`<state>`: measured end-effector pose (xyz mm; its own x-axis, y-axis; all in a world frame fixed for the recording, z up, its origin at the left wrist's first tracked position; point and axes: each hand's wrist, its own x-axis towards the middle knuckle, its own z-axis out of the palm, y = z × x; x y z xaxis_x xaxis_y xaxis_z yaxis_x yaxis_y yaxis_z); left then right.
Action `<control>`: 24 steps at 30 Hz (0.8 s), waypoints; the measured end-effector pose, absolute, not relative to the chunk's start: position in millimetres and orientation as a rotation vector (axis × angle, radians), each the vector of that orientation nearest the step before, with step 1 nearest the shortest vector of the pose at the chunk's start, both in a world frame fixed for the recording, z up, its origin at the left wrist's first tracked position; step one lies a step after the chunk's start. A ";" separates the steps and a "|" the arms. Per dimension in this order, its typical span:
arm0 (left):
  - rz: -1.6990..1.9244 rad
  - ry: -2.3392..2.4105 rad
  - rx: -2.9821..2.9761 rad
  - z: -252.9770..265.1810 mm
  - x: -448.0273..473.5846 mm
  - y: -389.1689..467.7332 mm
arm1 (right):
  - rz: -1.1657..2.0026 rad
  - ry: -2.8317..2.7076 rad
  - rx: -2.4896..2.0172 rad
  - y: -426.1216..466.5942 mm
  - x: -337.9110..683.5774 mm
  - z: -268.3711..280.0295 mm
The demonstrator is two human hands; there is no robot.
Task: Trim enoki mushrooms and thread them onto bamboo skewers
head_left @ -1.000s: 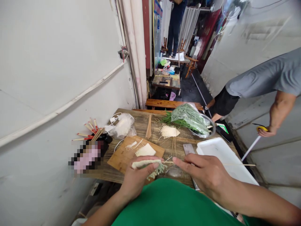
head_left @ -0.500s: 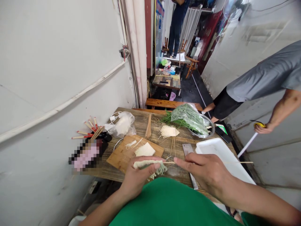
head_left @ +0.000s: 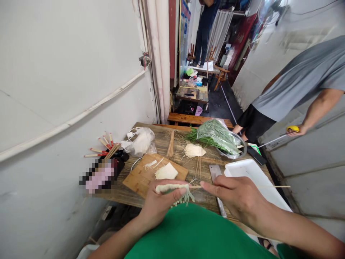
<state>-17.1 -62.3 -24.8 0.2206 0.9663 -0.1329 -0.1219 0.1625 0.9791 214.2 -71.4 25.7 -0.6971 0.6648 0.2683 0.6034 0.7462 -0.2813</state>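
Note:
My left hand (head_left: 161, 201) is closed around a flat bunch of enoki mushrooms (head_left: 185, 197), whose thin stems hang loose below the thumb. My right hand (head_left: 237, 196) pinches a bamboo skewer (head_left: 277, 186); its left end meets the bunch, and how deep it goes in is hidden. Beyond my left hand, a cutting board (head_left: 134, 180) bears a pale enoki piece (head_left: 167, 171) and some loose strips. Farther back lies another enoki bunch (head_left: 194, 150) with several skewers (head_left: 198, 167) below it. A cleaver (head_left: 215, 172) rests behind my right hand.
A white tray (head_left: 239, 166) stands at the right. Bagged green vegetables (head_left: 215, 135) sit in a bowl behind. Skewers (head_left: 170, 144) and a plastic bag (head_left: 142, 142) are at the back left. A person in grey (head_left: 299, 82) bends at the right, holding a yellow tape measure (head_left: 292, 128).
My hands keep nearly the same pose, with the skewer still at the bunch. More loose stems hang from it. The person's hand with the tape measure has moved up and left.

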 end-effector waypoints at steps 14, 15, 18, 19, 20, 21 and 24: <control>0.984 1.002 0.999 -23.1 -12.0 -64.1 | 0.272 -2.591 -0.960 -69.1 213.4 31.8; 0.983 1.004 1.004 -22.4 -11.4 -64.0 | 0.280 -2.591 -0.960 -68.6 213.6 31.6; 0.989 0.992 0.989 -23.5 -10.9 -63.9 | 0.314 -2.594 -0.969 -67.5 213.3 31.3; 0.994 0.986 0.976 -24.7 -10.9 -63.9 | 0.328 -2.597 -0.973 -67.3 213.0 31.2; 1.003 0.981 0.964 -26.0 -11.0 -63.9 | 0.331 -2.593 -0.973 -67.1 212.5 31.0; 1.013 0.980 0.957 -27.4 -11.1 -63.9 | 0.331 -2.583 -0.968 -66.8 211.9 30.9; 1.024 0.987 0.941 -30.2 -11.2 -64.1 | 0.335 -2.555 -0.943 -65.6 209.9 30.6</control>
<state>-11.2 -64.1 -30.2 0.2114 0.9572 -0.1978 -0.2326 0.2458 0.9410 209.9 -65.6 30.6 -0.6948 0.6625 0.2800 0.5678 0.7442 -0.3517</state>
